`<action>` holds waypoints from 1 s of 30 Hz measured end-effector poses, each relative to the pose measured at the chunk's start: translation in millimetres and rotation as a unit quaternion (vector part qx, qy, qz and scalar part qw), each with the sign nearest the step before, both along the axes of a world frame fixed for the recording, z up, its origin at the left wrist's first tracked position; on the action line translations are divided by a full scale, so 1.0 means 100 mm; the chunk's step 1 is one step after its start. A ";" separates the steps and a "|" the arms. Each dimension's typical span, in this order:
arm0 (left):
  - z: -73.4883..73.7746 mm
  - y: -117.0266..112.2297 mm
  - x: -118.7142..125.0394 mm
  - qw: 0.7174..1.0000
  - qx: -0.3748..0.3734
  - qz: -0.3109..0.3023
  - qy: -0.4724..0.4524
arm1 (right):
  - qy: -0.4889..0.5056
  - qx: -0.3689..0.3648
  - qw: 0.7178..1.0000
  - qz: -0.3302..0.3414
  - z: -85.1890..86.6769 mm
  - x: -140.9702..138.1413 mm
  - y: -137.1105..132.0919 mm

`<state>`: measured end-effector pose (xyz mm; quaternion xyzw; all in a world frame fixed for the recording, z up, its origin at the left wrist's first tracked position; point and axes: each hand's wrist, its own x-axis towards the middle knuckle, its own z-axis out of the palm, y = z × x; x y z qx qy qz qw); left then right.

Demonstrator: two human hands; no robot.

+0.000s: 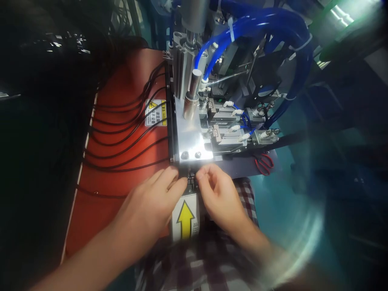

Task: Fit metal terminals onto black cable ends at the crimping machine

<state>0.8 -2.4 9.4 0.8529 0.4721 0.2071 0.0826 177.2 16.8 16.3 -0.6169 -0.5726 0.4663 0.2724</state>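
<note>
Both hands meet at the near end of a bright metal machine plate [190, 139]. My left hand [154, 194] has its thumb and fingers pinched together at the left of a small dark fixture [190, 185]. Across from it, my right hand [220, 192] is closed in a pinch at the fixture's right side. Whatever lies between the fingertips is too small and too covered to name. Just below the fixture is a white label with a yellow arrow [185, 220] that points toward the machine.
An orange-red surface [121, 178] with several black cables [127, 155] and a warning label [156, 113] spreads to the left. Pneumatic cylinders [230, 135] and thick blue hoses [269, 18] rise behind. Red-handled scissors [264, 164] lie on the right edge.
</note>
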 end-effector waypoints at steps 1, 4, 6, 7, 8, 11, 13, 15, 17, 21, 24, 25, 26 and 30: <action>-0.01 -0.01 0.00 1.000 -0.005 0.004 0.000 | -0.020 0.019 1.000 0.005 0.00 0.00 -0.01; -0.04 -0.03 0.00 1.000 -0.020 0.008 -0.003 | -0.041 0.035 0.998 0.013 -0.02 0.03 -0.04; -0.06 -0.04 0.00 1.000 -0.027 0.011 -0.007 | -0.021 0.030 0.999 0.007 -0.07 0.07 -0.07; -0.07 -0.04 0.00 0.999 -0.029 0.014 -0.010 | -0.004 0.026 1.000 -0.001 -0.10 0.09 -0.08; -0.08 -0.04 -0.01 0.999 -0.029 0.019 -0.012 | 0.017 0.020 1.000 -0.010 -0.13 0.11 -0.10; -0.08 -0.02 -0.03 0.999 -0.031 0.020 -0.012 | 0.086 -0.009 0.996 -0.032 -0.21 0.13 -0.12; -0.06 0.00 -0.05 1.000 -0.027 0.004 -0.006 | 0.111 -0.025 0.993 -0.033 -0.22 0.15 -0.12; -0.03 0.02 -0.05 1.000 -0.007 -0.010 -0.004 | 0.109 -0.024 0.993 -0.033 -0.20 0.17 -0.10; 0.00 0.03 -0.03 1.000 0.019 -0.015 -0.006 | 0.087 -0.008 0.996 -0.032 -0.18 0.20 -0.09; 0.01 0.04 -0.02 0.999 0.033 -0.021 -0.004 | 0.002 0.087 0.996 0.012 -0.15 0.25 -0.09; 0.01 0.05 -0.03 0.999 0.026 -0.021 0.004 | -0.071 0.193 0.977 0.055 -0.13 0.25 -0.07; 0.01 0.05 -0.03 0.999 0.025 -0.021 0.007 | -0.090 0.222 0.969 0.063 -0.12 0.24 -0.06; 0.02 0.05 -0.04 0.999 0.026 -0.022 0.008 | -0.106 0.245 0.961 0.072 -0.12 0.23 -0.05; 0.01 0.04 -0.04 0.999 0.027 -0.023 0.009 | -0.140 0.299 0.935 0.128 -0.11 0.22 -0.02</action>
